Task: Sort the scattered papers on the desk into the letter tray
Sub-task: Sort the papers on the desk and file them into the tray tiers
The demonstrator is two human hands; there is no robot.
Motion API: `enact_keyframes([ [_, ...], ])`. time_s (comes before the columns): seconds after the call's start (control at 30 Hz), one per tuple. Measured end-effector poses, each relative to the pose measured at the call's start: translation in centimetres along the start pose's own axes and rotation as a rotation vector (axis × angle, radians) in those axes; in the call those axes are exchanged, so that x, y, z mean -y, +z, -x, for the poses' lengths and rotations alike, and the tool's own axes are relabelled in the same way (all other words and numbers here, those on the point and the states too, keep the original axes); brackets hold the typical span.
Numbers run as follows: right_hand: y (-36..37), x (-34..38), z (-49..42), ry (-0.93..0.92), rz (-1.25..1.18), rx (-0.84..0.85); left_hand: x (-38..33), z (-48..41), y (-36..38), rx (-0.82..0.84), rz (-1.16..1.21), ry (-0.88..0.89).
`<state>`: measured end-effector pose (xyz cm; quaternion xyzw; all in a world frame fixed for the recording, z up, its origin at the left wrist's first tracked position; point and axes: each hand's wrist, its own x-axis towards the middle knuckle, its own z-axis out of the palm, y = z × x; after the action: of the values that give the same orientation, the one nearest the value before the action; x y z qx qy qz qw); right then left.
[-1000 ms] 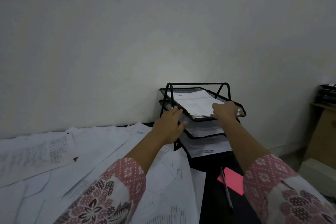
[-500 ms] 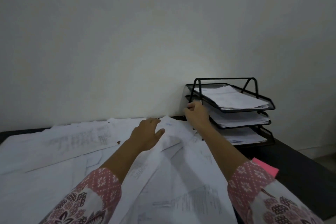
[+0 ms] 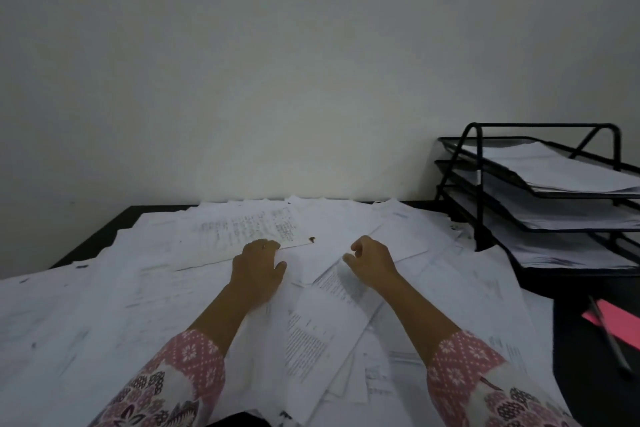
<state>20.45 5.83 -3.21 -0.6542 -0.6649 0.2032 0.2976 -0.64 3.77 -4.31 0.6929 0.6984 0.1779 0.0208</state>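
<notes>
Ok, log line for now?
left hand on scattered white papers | right hand curled, grip unclear | black wire letter tray part-filled

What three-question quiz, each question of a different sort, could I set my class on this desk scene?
1. True or false: the top tier of the tray is empty.
2. What lies across the pink note? A. a pen B. scissors C. a stapler
3. Fill in: the left hand and the right hand are both over loose ____.

Key: 1. False, since all three tiers hold sheets. 2. A. 3. papers.
</notes>
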Motion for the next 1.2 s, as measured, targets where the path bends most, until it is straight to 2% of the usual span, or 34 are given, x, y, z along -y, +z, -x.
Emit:
enact_keyframes([
  [0.1,2.0,0.7,-0.4,-0.022,0.094,-0.020,1.8,0.1,0.4,-0.043,-0.015,-0.046],
  [0.27,3.1,1.9,-1.5,0.060,0.044,-0.016,2.9,0.2,1.8,-0.072,-0.036,-0.057],
  [0.47,3.2,3.6,-3.0,0.354,-0.368,0.113,3.3,0.3,2.9,-0.132,-0.049,-0.042],
  [0.6,4.1,4.1,-3.6,0.404,-0.549,0.128,3.3,0.3,2.9,-0.131,-0.036,-0.046],
  [0.67,4.6,4.6,-3.7,0.440,-0.619,0.064,3.2,0.4,2.9,-0.133,-0.022,-0.049],
  [0.9,4.8,4.4,-3.6,0.390,-0.344,-0.090,3.3,0.1,3.2,-0.179,-0.043,-0.052],
  [1.03,4.7,4.0,-3.6,0.364,-0.354,-0.088,3.2,0.1,3.1,-0.236,-0.051,-0.050],
  [1.2,4.3,3.6,-3.0,0.311,-0.447,-0.107,3.1,-1.4,1.7,-0.194,-0.168,0.002],
])
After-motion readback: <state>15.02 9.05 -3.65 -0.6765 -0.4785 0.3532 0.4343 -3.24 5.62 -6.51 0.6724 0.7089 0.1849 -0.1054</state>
